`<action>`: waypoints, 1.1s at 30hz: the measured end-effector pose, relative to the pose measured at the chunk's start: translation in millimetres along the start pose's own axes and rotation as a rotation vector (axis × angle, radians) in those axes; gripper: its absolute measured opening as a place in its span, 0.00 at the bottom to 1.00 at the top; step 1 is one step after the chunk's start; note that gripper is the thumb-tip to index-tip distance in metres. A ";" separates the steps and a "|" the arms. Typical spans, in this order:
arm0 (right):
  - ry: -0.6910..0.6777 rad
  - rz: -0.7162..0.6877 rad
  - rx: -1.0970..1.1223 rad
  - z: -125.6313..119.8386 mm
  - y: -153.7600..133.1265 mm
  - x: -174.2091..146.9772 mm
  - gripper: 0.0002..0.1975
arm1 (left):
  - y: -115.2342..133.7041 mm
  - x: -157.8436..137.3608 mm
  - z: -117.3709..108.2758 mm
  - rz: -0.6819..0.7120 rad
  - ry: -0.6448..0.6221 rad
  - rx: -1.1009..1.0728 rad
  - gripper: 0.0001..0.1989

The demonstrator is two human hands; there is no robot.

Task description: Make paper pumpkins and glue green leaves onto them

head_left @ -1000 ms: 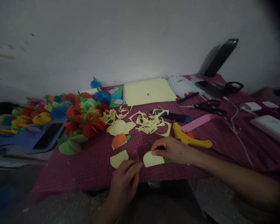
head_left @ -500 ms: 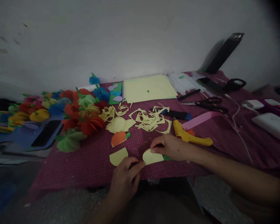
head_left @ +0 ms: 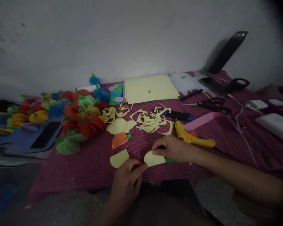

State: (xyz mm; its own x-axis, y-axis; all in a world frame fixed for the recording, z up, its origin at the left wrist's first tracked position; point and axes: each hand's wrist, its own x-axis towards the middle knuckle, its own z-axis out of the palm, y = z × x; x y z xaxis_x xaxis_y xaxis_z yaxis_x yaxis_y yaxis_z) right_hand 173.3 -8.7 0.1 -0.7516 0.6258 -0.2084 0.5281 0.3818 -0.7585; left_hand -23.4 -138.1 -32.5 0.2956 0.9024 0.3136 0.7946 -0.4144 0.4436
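Note:
A pale yellow paper cutout point(head_left: 155, 159), rounded on one side, lies at the front of the table between my hands. My right hand point(head_left: 172, 148) pinches its upper edge. At its lower left corner, my left hand point(head_left: 127, 177) presses thumb and finger together on the paper. A bit of green paper point(head_left: 169, 159) shows from under my right hand. Left of my hands lies a second yellow cutout point(head_left: 119, 158), partly behind my left hand. Above that is an orange paper half-pumpkin point(head_left: 119, 140) with a green stem.
Several colourful paper pumpkins point(head_left: 91, 125) crowd the left side. Yellow paper scraps point(head_left: 151, 121) and a stack of yellow sheets point(head_left: 151, 89) lie farther back. A yellow glue gun point(head_left: 191, 137), pink strip point(head_left: 204, 121), scissors point(head_left: 212, 104) and white cable point(head_left: 240, 125) are on the right.
Almost nothing differs. Both hands keep their hold on the yellow cutout, and the view has shifted very slightly.

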 end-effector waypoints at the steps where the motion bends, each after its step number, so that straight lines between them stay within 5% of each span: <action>1: 0.002 -0.005 -0.001 -0.2 -0.2 -0.1 0.09 | 0.3 0.3 -0.1 0.001 -0.003 0.005 0.20; 33: 0.078 -0.019 -0.066 5.0 4.6 -0.2 0.05 | 2.9 5.3 -0.5 0.064 -0.031 0.124 0.19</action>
State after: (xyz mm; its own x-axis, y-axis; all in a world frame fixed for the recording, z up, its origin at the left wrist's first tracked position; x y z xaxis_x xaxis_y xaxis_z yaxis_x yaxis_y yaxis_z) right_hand 174.0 -10.5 -6.5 -0.7299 0.6683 -0.1433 0.5407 0.4363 -0.7193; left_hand -19.8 -134.6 -29.2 0.3625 0.8787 0.3105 0.8327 -0.4550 0.3154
